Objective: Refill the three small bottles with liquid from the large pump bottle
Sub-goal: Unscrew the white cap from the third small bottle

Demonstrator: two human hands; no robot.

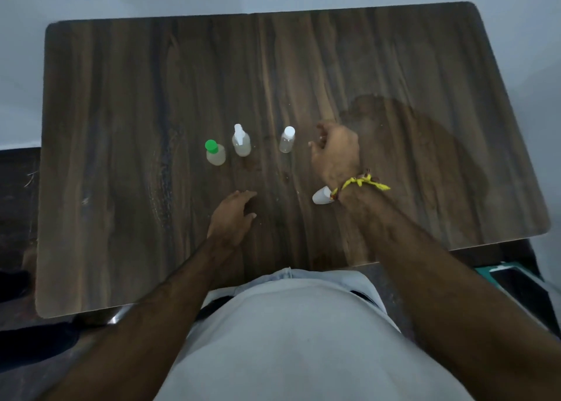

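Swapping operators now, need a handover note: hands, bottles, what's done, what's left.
Left hand: open, resting on the table, holding nothing.
Right hand: fingers loosely curled, nothing in its grip, just right of the white-capped bottle.
Green-capped bottle, spray bottle and white-capped bottle stand upright in a row, all capped.
A white cone-shaped piece lies by the right wrist.
Large pump bottle: not in view.
Done: fill levels unclear. Left: locate pump bottle, check each bottle.

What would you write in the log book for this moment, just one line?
left hand: open, on table | right hand: open, beside white-capped bottle | green-capped bottle, spray bottle: upright, capped | pump bottle: unseen
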